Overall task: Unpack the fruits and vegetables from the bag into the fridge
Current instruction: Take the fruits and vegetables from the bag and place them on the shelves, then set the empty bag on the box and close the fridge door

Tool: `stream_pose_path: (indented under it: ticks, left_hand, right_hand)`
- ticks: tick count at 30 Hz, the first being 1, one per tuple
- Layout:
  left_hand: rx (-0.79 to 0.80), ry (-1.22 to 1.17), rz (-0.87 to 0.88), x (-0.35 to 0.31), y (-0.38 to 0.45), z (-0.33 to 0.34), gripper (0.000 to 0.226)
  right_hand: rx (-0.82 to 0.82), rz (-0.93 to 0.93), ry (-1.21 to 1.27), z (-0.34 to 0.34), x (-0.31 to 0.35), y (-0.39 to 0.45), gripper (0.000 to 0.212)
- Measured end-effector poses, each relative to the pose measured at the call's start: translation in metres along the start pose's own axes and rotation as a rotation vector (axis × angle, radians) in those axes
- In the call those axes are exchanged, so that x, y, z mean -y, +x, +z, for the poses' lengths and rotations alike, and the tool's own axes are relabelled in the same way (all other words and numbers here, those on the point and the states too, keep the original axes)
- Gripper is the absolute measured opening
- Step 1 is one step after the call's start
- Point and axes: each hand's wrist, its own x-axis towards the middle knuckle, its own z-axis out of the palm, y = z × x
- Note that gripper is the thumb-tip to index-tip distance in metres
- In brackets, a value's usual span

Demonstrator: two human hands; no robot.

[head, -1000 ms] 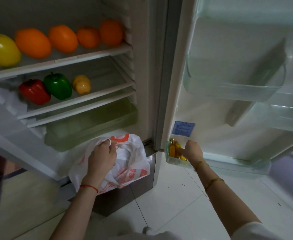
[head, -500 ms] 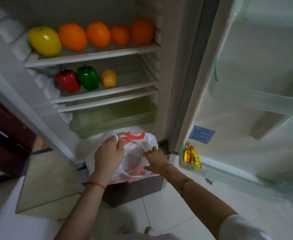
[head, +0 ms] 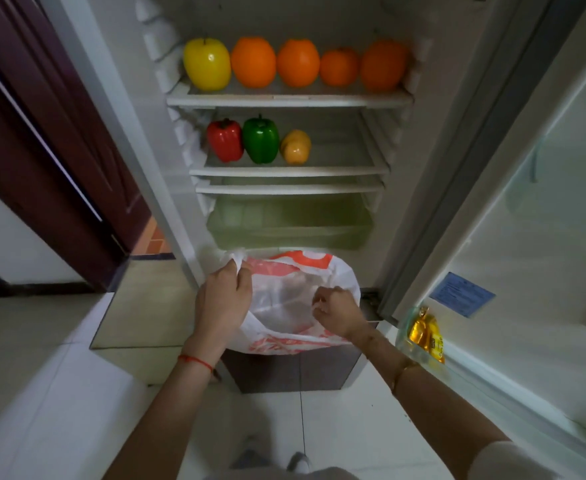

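Observation:
A white plastic bag [head: 284, 299] with red-orange print lies on the bottom ledge of the open fridge. My left hand [head: 222, 299] grips its left edge and my right hand [head: 336, 311] pinches its right edge, so the mouth is spread. No item shows through the bag's opening. On the top shelf [head: 288, 98] stand a yellow apple [head: 207, 64] and several oranges [head: 298, 62]. The shelf below holds a red pepper [head: 225, 140], a green pepper [head: 260, 140] and a yellow-orange pepper [head: 295, 147].
A clear crisper drawer [head: 288, 226] sits under the shelves. The fridge door [head: 527, 237] stands open on the right, with a yellow packet [head: 425, 336] in its bottom bin. A dark brown door [head: 42, 150] is on the left. White floor tiles lie below.
My right hand left the yellow packet in the door bin and came across to grip the bag's right edge. The view swung left and centred on the fridge.

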Motion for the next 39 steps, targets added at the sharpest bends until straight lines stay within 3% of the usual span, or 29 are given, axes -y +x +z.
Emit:
stream_pose_path:
  ticks: [4,13,20,25,31,39]
  left_hand:
    - [-0.107,-0.09,-0.086,0.02,-0.012,-0.029,0.026]
    - [-0.318,-0.169,-0.35,0.09,-0.038,-0.09,0.03]
    - [-0.464,-0.114,-0.465,0.159,-0.057,-0.124,0.026]
    - [-0.483,-0.12,-0.531,0.218,-0.05,-0.145,0.026]
    - [-0.433,-0.134,-0.54,0.282,-0.017,-0.172,0.031]
    - [-0.307,-0.17,-0.487,0.338,0.042,-0.179,0.035]
  right_hand:
    - [-0.046,-0.047,0.473,-0.027,0.043,0.001,0.004]
    - [0.17,-0.271,0.873,-0.052,0.149,0.012,0.018]
    - [0.31,-0.373,0.887,-0.016,0.225,0.031,0.013]
    - [0.303,-0.276,0.938,0.026,0.281,0.064,0.015]
    - [0.202,-0.171,0.894,0.072,0.337,0.113,0.015]
    - [-0.058,-0.121,0.521,0.098,0.38,0.175,0.038]
